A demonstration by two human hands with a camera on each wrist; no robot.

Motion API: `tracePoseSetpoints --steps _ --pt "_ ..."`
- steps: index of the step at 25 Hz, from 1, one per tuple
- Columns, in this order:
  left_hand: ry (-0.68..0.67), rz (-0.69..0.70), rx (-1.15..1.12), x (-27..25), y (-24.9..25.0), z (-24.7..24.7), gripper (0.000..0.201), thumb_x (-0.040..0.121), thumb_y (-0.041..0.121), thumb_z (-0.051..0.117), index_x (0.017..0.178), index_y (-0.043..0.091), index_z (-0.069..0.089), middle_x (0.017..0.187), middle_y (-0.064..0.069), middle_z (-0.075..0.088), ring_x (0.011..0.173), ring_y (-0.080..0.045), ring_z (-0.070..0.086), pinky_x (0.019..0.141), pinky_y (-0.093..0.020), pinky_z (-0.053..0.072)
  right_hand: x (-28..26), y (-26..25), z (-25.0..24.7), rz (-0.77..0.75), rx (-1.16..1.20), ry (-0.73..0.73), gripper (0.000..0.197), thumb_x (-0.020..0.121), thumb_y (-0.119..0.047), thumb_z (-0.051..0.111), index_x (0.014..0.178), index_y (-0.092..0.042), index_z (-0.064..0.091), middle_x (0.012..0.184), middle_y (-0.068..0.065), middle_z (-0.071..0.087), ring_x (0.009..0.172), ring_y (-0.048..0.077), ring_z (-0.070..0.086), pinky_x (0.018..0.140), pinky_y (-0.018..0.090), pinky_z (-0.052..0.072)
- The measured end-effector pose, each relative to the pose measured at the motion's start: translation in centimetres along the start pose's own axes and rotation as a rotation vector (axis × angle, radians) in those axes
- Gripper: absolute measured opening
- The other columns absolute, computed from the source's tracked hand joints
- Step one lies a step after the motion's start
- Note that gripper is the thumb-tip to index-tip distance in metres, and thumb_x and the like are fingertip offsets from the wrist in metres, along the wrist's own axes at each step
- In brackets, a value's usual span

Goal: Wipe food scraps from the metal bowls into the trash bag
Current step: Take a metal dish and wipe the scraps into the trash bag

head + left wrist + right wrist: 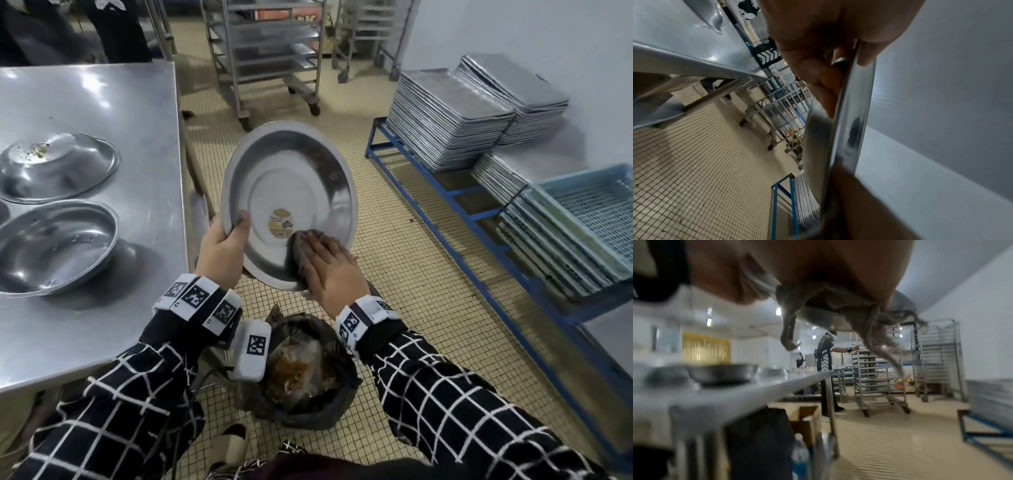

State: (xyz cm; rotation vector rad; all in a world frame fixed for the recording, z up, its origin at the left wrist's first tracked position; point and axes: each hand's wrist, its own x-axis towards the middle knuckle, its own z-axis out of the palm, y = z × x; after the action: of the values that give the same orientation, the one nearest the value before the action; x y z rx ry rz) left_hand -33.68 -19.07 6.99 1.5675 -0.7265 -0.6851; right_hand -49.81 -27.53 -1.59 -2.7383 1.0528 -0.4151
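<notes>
A wide metal bowl [287,178] with a sticker in its middle is held tilted above the floor, its inside facing me. My left hand [222,250] grips its left rim, thumb inside; the left wrist view shows the fingers [818,81] curled round the rim [849,121]. My right hand [329,267] lies flat and presses a grey cloth [299,250] against the bowl's lower inside. The cloth [859,318] hangs ragged under the palm in the right wrist view. Below my wrists sits a dark trash bag [301,373] holding brown food scraps.
Two more metal bowls [58,164] [54,246] rest upside down on the steel table [130,102] at left. Stacked trays [452,113] and blue crates [589,212] sit on a blue rack at right. Wheeled tray racks [270,51] stand behind. Another person [825,356] works far off.
</notes>
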Motion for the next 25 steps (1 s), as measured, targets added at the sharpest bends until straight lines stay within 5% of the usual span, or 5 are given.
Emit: tracePoseSetpoints --steps 6,10,17,21,25 --pt "0.057 0.13 -0.014 1.3 1.4 0.0 0.018 0.099 0.032 0.045 0.104 0.019 0.056 0.08 0.012 0.057 0.066 0.009 0.054 0.056 -0.002 0.04 1.1 -7.0 -0.8 0.006 0.352 0.101 0.055 0.099 -0.042 0.013 0.148 -0.021 0.025 0.153 -0.003 0.029 0.143 0.011 0.018 0.118 0.032 0.009" --pt "-0.028 0.197 0.02 2.9 3.1 -1.0 0.017 0.1 0.027 0.044 0.103 0.015 0.056 0.079 0.011 0.057 0.058 0.017 0.054 0.054 -0.002 0.04 1.1 -3.0 -0.5 -0.065 0.147 0.174 0.053 0.1 -0.038 0.016 0.144 -0.015 0.036 0.149 0.002 0.037 0.142 0.017 0.024 0.115 0.044 0.02" --pt "-0.163 0.161 0.051 4.1 2.5 -2.5 0.019 0.1 0.028 0.043 0.101 0.016 0.057 0.079 0.008 0.058 0.057 0.012 0.055 0.051 -0.006 0.043 4.7 0.7 -1.6 0.315 -0.145 0.167 0.07 0.092 -0.038 0.03 0.15 -0.005 0.009 0.157 0.017 0.003 0.144 0.032 -0.007 0.118 0.047 0.004" --pt "-0.231 0.099 0.038 6.1 2.4 -4.4 0.019 0.099 0.032 0.044 0.093 0.02 0.059 0.081 0.005 0.062 0.072 -0.007 0.059 0.065 -0.02 0.048 7.0 -1.4 -2.9 0.63 0.384 0.522 0.057 0.099 -0.037 0.036 0.149 -0.013 0.02 0.151 0.011 0.029 0.126 0.015 0.039 0.096 0.028 0.037" --pt "-0.294 -0.06 -0.025 9.7 1.6 -6.9 0.017 0.094 0.033 0.054 0.092 0.018 0.061 0.082 -0.004 0.065 0.078 -0.029 0.062 0.072 -0.042 0.052 8.2 -2.4 -5.2 0.787 0.594 0.556 0.036 0.093 -0.036 0.054 0.114 -0.007 0.051 0.101 0.001 0.062 0.087 0.012 0.059 0.072 0.021 0.046"
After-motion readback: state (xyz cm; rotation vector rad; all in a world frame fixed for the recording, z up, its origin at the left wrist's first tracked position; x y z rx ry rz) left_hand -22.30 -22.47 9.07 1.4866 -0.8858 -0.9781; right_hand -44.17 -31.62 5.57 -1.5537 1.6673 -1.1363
